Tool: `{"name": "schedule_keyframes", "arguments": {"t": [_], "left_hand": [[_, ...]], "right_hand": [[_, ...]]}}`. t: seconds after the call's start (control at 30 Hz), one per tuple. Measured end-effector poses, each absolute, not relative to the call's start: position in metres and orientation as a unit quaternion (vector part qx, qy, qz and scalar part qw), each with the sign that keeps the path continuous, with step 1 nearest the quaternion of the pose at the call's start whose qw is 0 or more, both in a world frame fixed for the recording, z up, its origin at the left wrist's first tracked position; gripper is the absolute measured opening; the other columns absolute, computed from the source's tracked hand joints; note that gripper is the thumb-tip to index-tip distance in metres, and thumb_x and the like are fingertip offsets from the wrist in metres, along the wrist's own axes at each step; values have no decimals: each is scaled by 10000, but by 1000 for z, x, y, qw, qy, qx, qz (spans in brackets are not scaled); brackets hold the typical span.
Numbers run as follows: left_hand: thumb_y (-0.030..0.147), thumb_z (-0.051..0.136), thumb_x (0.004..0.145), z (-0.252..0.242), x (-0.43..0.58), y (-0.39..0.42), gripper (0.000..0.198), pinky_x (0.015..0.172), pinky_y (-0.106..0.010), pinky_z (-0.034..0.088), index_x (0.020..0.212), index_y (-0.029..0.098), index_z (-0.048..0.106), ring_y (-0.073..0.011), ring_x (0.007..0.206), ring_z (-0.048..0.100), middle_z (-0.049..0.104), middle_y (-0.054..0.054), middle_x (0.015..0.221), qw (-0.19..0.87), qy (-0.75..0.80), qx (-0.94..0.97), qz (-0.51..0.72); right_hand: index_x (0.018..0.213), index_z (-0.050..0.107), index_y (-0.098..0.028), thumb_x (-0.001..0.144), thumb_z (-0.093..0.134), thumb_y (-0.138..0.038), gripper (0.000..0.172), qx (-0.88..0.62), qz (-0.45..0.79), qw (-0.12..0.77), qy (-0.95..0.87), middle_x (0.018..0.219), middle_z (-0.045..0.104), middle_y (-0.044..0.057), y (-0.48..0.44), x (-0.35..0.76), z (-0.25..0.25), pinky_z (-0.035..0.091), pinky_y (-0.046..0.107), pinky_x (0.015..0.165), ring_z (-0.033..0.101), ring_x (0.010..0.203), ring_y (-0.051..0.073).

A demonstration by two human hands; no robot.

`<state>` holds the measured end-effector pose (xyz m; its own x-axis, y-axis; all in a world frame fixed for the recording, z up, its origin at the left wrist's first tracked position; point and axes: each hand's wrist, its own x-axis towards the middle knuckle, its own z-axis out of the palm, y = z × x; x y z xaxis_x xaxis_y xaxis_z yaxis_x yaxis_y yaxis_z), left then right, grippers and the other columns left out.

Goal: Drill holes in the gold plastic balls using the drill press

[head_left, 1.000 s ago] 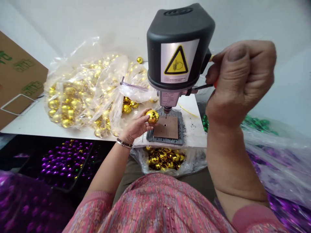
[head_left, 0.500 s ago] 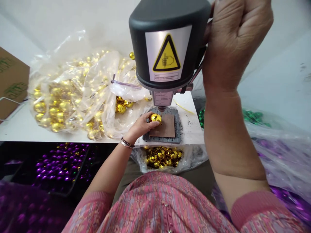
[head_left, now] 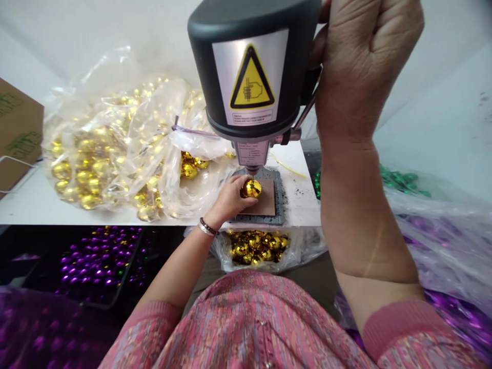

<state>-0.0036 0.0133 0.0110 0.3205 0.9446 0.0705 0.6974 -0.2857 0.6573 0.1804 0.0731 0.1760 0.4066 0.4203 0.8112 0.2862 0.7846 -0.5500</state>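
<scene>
A small bench drill press (head_left: 249, 72) with a black head and a yellow warning label stands on the white table (head_left: 34, 205). My left hand (head_left: 230, 197) pinches a faceted gold ball (head_left: 251, 188) on the brown pad (head_left: 267, 197) of the grey base, right under the drill bit. My right hand (head_left: 365, 61) is raised beside the machine head, closed round its feed lever (head_left: 303, 115).
A clear plastic bag full of gold balls (head_left: 115, 148) lies left of the press. Another bag of gold balls (head_left: 257, 246) hangs below the table edge. Purple balls (head_left: 100, 253) lie lower left, green ones (head_left: 400, 182) at right, a cardboard box (head_left: 19, 133) far left.
My left hand has slid the gold ball from the pad's left edge to beneath the bit. My right hand has swung up on the lever, and my view has moved closer.
</scene>
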Motion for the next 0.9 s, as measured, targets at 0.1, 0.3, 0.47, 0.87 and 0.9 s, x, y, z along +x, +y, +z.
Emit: {"name": "schedule_keyframes", "arguments": {"t": [0.1, 0.3, 0.47, 0.87, 0.9], "left_hand": [[199, 801, 708, 2, -1, 12, 637, 1120, -412, 465, 1321, 161, 634, -278, 1234, 623, 693, -108, 1296, 305, 525, 756, 245], [211, 808, 705, -9, -2, 11, 713, 1078, -404, 499, 1386, 149, 605, -278, 1198, 665, 724, -103, 1274, 376, 523, 715, 270], [187, 809, 686, -5, -1, 10, 691, 1058, -400, 515, 1355, 159, 641, -281, 1172, 681, 730, -94, 1278, 372, 534, 709, 272], [193, 800, 703, -10, -2, 11, 647, 1053, -409, 510, 1332, 165, 651, -289, 1152, 677, 738, -84, 1238, 370, 517, 721, 276], [192, 800, 703, -10, -2, 11, 649, 1060, -410, 505, 1334, 165, 651, -290, 1160, 674, 735, -85, 1243, 371, 516, 720, 277]], "right_hand": [[757, 363, -255, 999, 422, -234, 250, -326, 44, 779, -534, 668, 533, -56, 75, 180, 176, 444, 227, 748, 571, 643, 47], [752, 444, -218, 967, 490, -150, 230, -311, 72, 780, -538, 659, 560, -49, 67, 179, 177, 461, 192, 727, 575, 663, 35], [832, 533, -173, 999, 458, -205, 186, -287, 75, 754, -585, 703, 495, -81, 28, 177, 172, 414, 135, 622, 488, 569, -29], [957, 699, -203, 966, 586, -309, 155, -283, 110, 747, -592, 561, 504, -78, -27, 173, 120, 348, 147, 461, 475, 488, -11], [958, 696, -209, 973, 573, -314, 162, -293, 100, 743, -593, 569, 509, -76, -29, 173, 117, 362, 149, 475, 480, 498, -10]]}}
